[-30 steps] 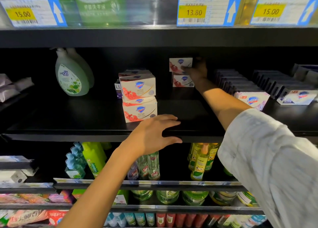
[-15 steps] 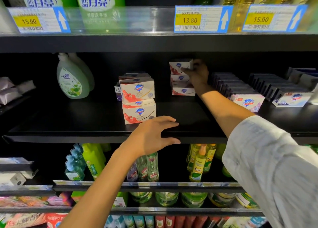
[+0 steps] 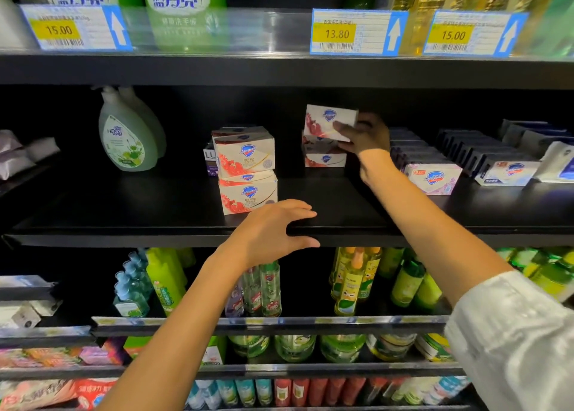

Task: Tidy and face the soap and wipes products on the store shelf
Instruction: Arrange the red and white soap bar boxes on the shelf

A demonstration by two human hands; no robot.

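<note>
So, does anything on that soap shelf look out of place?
Yes. The red soap boxes the right hand grips sit far back, behind the front stack. A purple box hides behind that stack.

Left hand [image 3: 273, 232]: fingers extended on top of the shelf's front edge [image 3: 186, 238], thumb hooked beneath it.
Left arm: bare forearm rising from lower left, wrist bent slightly.
Right hand [image 3: 365, 139]: reached deep into the shelf, thumb across the front of the soap box [image 3: 329, 121] it holds, fingers behind.
Right arm: stretched forward, white sleeve [image 3: 512, 333] pushed back to the elbow.
</note>
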